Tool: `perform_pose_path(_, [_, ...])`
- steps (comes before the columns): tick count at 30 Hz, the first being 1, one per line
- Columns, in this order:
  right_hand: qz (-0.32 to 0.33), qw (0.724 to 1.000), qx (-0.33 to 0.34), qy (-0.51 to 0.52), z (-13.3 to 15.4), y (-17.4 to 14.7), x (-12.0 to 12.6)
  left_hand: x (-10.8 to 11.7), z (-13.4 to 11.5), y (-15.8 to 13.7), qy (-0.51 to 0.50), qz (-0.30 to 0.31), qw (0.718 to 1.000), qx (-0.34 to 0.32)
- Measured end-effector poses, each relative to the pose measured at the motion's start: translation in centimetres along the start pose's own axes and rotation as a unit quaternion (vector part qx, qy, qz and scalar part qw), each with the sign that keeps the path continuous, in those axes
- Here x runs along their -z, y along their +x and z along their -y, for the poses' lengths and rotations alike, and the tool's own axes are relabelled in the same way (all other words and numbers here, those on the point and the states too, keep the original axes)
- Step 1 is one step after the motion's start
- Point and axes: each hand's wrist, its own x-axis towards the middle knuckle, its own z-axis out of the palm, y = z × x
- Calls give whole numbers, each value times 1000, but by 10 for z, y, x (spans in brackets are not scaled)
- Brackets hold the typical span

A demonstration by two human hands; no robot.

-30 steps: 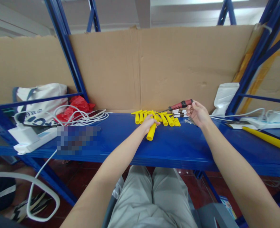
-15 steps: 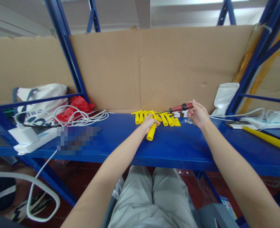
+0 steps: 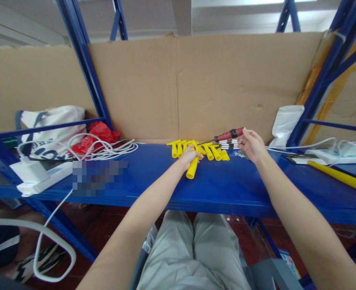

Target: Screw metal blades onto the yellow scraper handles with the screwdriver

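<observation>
My left hand (image 3: 189,157) is closed around a yellow plastic handle (image 3: 191,170), its round hollow end pointing down toward me. In my right hand (image 3: 252,144) the fingertips pinch the back end of a red and black screwdriver (image 3: 230,135). The screwdriver lies nearly level, its shaft reaching left to the top of the held handle. Whether the tip sits in a screw is too small to tell. Several more yellow handles (image 3: 209,153) stand in a row behind and beside my left hand. Small screws (image 3: 238,154) lie near my right fingers.
Black-and-white packs (image 3: 228,144) are stacked behind the screwdriver. White cables (image 3: 120,151), a red bag (image 3: 100,135) and a power strip (image 3: 47,181) lie left on the blue shelf (image 3: 153,181). A yellow strip (image 3: 341,176) lies right. Cardboard (image 3: 220,84) walls the back.
My right fingers have shifted slightly at the screwdriver's end and look a little more opened. My left hand and the yellow handle stay in place.
</observation>
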Motion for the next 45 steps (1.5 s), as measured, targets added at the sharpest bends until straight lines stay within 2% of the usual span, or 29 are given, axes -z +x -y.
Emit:
perform_pose_path(17, [18, 1000, -11, -15, 3, -1, 0, -1, 1, 0, 8, 2, 1000, -6])
perform_pose_path(25, [-4, 999, 18, -27, 1, -1, -2, -1, 4, 2, 1, 1, 1000, -6])
perform_pose_path(33, [-29, 999, -5, -16, 1, -1, -4, -1, 4, 2, 11, -2, 1000, -2])
perform_pose_path(45, [1, 1000, -11, -30, 6, -4, -5, -1, 4, 3, 13, -7, 1000, 4])
